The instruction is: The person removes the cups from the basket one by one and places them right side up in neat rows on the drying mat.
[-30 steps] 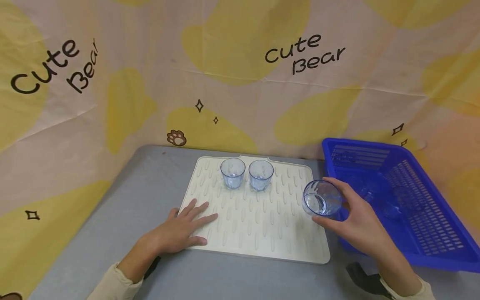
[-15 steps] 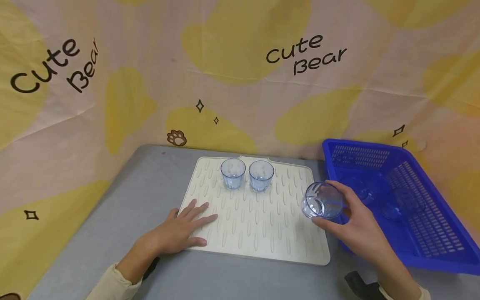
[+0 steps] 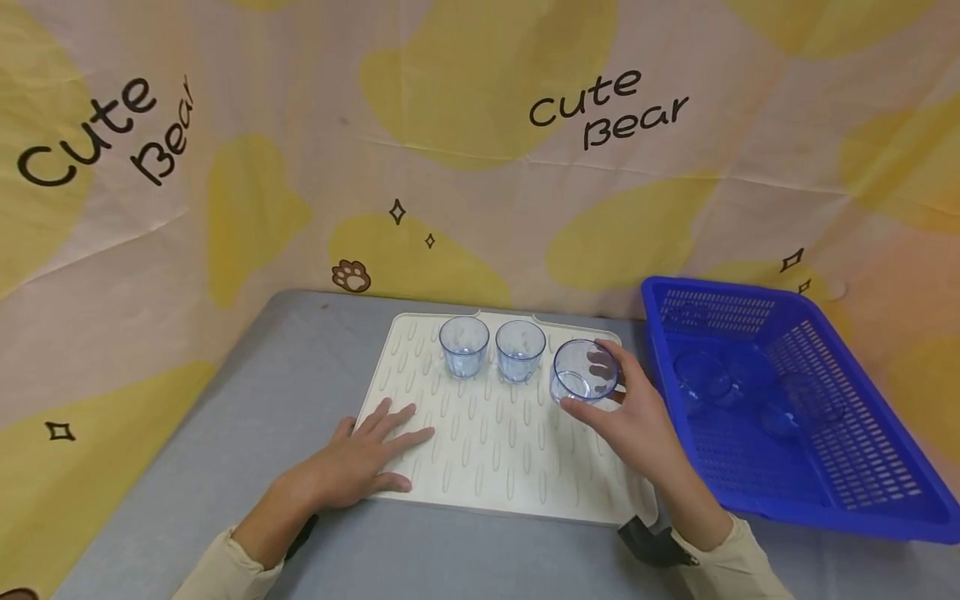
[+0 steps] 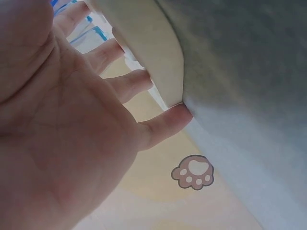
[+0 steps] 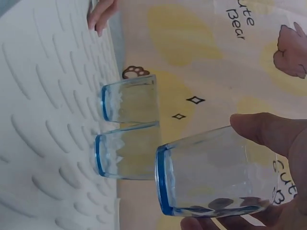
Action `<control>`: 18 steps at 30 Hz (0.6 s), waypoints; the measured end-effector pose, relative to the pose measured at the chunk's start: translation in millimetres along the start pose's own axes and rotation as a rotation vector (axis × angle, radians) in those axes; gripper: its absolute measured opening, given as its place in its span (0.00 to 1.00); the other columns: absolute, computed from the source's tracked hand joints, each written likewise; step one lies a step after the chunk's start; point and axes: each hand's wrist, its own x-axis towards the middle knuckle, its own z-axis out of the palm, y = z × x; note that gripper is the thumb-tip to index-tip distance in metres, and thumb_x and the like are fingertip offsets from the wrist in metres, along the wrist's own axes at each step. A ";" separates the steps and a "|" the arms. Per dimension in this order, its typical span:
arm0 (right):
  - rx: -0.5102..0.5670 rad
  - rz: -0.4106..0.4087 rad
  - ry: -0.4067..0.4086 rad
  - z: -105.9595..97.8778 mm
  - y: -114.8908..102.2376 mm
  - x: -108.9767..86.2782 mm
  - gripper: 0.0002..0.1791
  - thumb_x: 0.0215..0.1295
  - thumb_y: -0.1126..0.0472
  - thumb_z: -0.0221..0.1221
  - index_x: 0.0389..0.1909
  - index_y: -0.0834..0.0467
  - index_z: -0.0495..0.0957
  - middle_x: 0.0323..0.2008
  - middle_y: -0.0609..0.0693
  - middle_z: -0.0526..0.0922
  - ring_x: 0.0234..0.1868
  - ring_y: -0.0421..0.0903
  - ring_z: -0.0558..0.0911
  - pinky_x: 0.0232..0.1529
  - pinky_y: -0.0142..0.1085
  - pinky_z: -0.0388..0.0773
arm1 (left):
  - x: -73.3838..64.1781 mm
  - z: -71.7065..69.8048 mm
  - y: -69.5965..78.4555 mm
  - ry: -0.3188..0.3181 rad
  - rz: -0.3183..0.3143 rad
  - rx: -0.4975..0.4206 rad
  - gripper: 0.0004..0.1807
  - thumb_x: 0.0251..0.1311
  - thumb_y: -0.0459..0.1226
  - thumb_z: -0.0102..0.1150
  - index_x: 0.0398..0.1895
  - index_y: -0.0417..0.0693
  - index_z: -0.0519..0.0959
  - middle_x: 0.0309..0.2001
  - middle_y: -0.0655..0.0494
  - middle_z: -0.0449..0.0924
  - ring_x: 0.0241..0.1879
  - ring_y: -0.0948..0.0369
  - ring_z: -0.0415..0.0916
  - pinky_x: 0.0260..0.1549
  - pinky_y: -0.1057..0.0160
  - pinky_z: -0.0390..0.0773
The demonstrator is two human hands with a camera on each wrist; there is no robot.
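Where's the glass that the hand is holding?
In the head view, the glass in the right hand is over the right side of the white mat, between the two standing glasses and the blue basket.

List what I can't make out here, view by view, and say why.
Head: the exact number of glasses in the basket; they blend into the blue.
Head: far fingers of the right hand; distorted behind the held glass.
Left wrist: what the blue-edged shapes are; the left hand and top edge hide them.
Right wrist: most of the left hand; cut off by the top edge.
Right wrist: the rest of the brown print; right edge.
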 end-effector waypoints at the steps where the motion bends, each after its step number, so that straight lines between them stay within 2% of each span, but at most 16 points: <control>1: 0.009 0.008 0.004 1.1 -0.8 4.3 0.52 0.54 0.50 0.74 0.76 0.52 0.54 0.70 0.59 0.67 0.67 0.58 0.72 0.66 0.55 0.71 | 0.5 -0.1 -0.3 0.000 0.002 0.002 0.37 0.63 0.55 0.60 0.76 0.67 0.61 0.80 0.49 0.49 0.79 0.38 0.41 0.62 0.22 0.47; 6: 0.062 0.047 0.049 12.3 5.4 28.8 0.52 0.55 0.53 0.73 0.76 0.53 0.53 0.71 0.60 0.66 0.68 0.58 0.71 0.67 0.53 0.70 | 2.1 -0.2 -1.6 0.011 0.013 0.033 0.37 0.63 0.55 0.59 0.76 0.67 0.61 0.80 0.48 0.50 0.78 0.38 0.42 0.61 0.22 0.49; 10: 0.074 0.102 0.086 22.7 14.7 44.2 0.52 0.55 0.55 0.72 0.76 0.54 0.53 0.72 0.61 0.64 0.68 0.60 0.70 0.66 0.53 0.71 | 2.8 -0.1 -1.4 -0.002 0.003 0.018 0.38 0.63 0.56 0.59 0.76 0.68 0.61 0.80 0.50 0.50 0.79 0.38 0.42 0.62 0.22 0.48; 13: 0.058 0.136 0.099 28.4 21.1 51.9 0.52 0.55 0.55 0.72 0.76 0.54 0.53 0.73 0.61 0.64 0.68 0.61 0.71 0.65 0.54 0.71 | 2.3 0.8 -1.1 -0.014 -0.006 0.008 0.38 0.62 0.57 0.59 0.76 0.70 0.61 0.80 0.51 0.49 0.79 0.38 0.41 0.62 0.22 0.47; 18: 0.045 0.134 0.112 33.3 29.6 61.8 0.51 0.55 0.54 0.72 0.75 0.56 0.54 0.74 0.61 0.62 0.71 0.61 0.67 0.69 0.55 0.65 | 2.2 1.7 -1.2 -0.007 -0.001 0.023 0.38 0.63 0.58 0.58 0.76 0.69 0.61 0.80 0.51 0.50 0.79 0.38 0.42 0.61 0.22 0.48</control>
